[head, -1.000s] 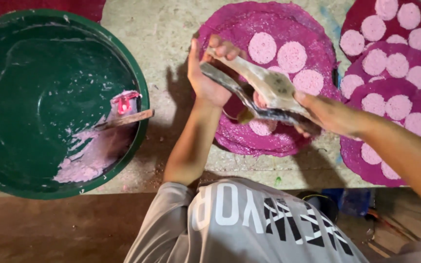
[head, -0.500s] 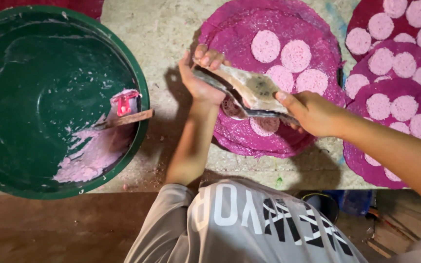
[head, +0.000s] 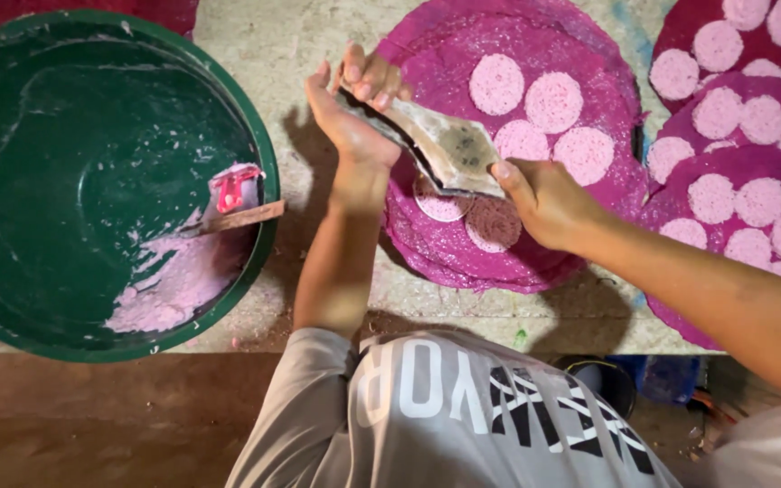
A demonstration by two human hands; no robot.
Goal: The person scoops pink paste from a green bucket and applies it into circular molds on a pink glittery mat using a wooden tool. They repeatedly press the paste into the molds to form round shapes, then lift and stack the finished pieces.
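On pale tabletop, both hands grasp 1 flat press tool tilted over the magenta mat, left hand and right hand clenched at opposite ends, probably to steady it.

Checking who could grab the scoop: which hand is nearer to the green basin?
Left. The left hand grips the flat tool just right of the green basin, apart from it. The right hand holds the tool's other end, farther right.
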